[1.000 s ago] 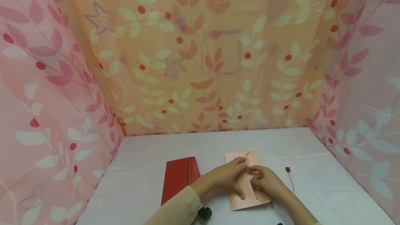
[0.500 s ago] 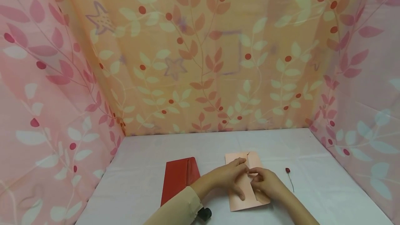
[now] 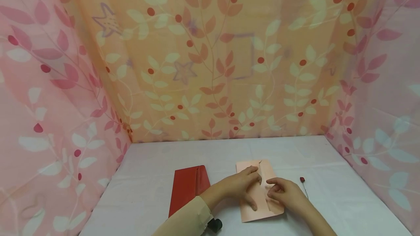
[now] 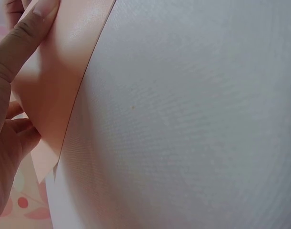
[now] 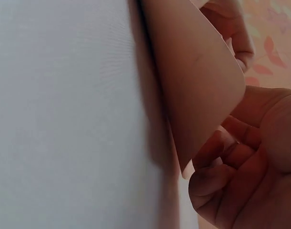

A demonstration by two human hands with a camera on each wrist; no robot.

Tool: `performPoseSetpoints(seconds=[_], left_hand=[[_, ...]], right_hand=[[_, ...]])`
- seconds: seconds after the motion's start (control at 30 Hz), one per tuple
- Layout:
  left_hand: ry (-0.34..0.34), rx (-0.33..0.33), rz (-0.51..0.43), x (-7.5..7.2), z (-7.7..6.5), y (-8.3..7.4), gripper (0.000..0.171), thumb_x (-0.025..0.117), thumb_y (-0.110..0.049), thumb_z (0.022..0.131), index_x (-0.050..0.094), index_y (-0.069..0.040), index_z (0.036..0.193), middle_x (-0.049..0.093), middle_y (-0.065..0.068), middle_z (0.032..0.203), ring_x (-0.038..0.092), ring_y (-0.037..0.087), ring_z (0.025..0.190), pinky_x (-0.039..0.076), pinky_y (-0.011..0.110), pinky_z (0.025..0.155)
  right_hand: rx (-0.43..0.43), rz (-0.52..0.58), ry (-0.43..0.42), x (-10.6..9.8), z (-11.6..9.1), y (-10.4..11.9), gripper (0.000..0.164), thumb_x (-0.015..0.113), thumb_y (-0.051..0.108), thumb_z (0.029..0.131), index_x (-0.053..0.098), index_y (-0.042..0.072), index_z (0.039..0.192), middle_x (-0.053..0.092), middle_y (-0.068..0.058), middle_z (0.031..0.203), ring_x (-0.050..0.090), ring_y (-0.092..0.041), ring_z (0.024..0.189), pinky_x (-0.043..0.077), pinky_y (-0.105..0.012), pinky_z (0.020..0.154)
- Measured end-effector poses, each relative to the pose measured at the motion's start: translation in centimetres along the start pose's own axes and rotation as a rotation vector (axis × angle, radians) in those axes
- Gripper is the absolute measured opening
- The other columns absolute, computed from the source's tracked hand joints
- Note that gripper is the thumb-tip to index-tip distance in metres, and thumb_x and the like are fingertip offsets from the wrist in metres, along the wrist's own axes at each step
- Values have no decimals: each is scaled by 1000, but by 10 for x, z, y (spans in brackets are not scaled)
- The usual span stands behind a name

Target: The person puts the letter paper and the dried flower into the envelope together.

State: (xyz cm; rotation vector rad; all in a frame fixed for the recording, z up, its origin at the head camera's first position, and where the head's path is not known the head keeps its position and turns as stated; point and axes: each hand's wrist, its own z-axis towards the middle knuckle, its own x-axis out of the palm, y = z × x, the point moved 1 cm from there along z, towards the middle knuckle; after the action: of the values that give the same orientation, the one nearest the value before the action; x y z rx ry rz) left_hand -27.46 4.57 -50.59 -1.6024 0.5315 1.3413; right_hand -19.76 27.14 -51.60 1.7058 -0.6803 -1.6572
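A pale peach paper envelope [image 3: 247,212] lies on the table with its slit side up. My left hand [image 3: 243,184] is spread over its left part; the thumb [image 4: 28,31] rests on the paper in the left wrist view. At the envelope's right side is my right hand [image 3: 284,194], its thumb and index finger bent with a gap between their tips, over the flap edge. In the right wrist view, the right hand's other fingers [image 5: 212,179] are loosely curled beside the envelope's tapered end [image 5: 202,81], and its fingertips are partly hidden.
A red envelope [image 3: 183,188] lies to the left, partly under my left forearm. Right of my right hand lies a small red rose [image 3: 302,180] on a thin stem. A black object [image 3: 215,225] shows beside the left sleeve. Patterned curtains [image 3: 210,65] enclose the white table [image 3: 147,170].
My right hand has shifted slightly right, and its thumb and index tips have parted beside the envelope's slit. The left hand stays in place on the paper.
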Motion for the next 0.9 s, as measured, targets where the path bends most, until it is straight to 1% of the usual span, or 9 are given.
performPoseSetpoints(seconds=[0.13,0.23,0.37,0.53,0.63,0.73,0.8,0.9], left_hand=[[4,-5,-9,1,1,0,74,89,-59,66,49,-31,121,30,2,163,35,15,148,43,27,110],[6,-12,-5,2,1,0,74,89,-60,66,48,-32,122,29,2,164,35,15,148,43,28,110],[-2,-12,-1,2,1,1,75,89,-60,66,48,-32,122,29,1,163,34,16,149,42,28,111],[1,-10,-18,-1,1,0,75,90,-59,66,48,-32,122,28,2,164,32,17,150,42,30,112],[6,-5,-22,0,0,1,75,89,-58,67,48,-32,123,27,2,164,32,17,150,42,29,112],[5,2,-18,1,0,1,75,90,-58,67,48,-31,123,28,2,163,34,16,149,42,28,111],[4,2,-10,2,-1,2,75,90,-59,66,48,-32,123,29,2,163,34,16,149,42,28,111],[2,2,-4,2,0,2,75,90,-59,66,48,-32,123,29,1,163,34,15,149,42,27,111]], right_hand=[[36,-11,-57,-9,-6,1,43,82,27,86,70,10,124,72,8,89,64,-9,76,51,-24,67],[45,-48,-94,-17,-9,0,40,81,27,88,70,11,124,73,7,91,59,-8,71,48,-23,63],[14,-132,-149,-29,-12,-2,39,80,30,89,71,12,122,73,8,93,54,-5,71,44,-24,62],[-30,-209,-220,-41,-17,-7,38,81,30,89,71,13,121,73,9,95,55,-2,74,43,-24,64],[-50,-256,-252,-46,-20,-12,37,82,29,88,72,14,120,74,8,100,60,-7,82,46,-27,68],[-74,-302,-286,-50,-22,-19,36,84,28,85,73,14,117,75,3,104,63,-15,90,51,-33,73],[-92,-325,-310,-52,-24,-23,37,85,28,84,74,13,116,75,-1,107,64,-19,92,53,-37,75],[-104,-326,-328,-57,-26,-27,39,86,27,83,74,10,116,75,-7,109,65,-23,93,54,-44,79]])
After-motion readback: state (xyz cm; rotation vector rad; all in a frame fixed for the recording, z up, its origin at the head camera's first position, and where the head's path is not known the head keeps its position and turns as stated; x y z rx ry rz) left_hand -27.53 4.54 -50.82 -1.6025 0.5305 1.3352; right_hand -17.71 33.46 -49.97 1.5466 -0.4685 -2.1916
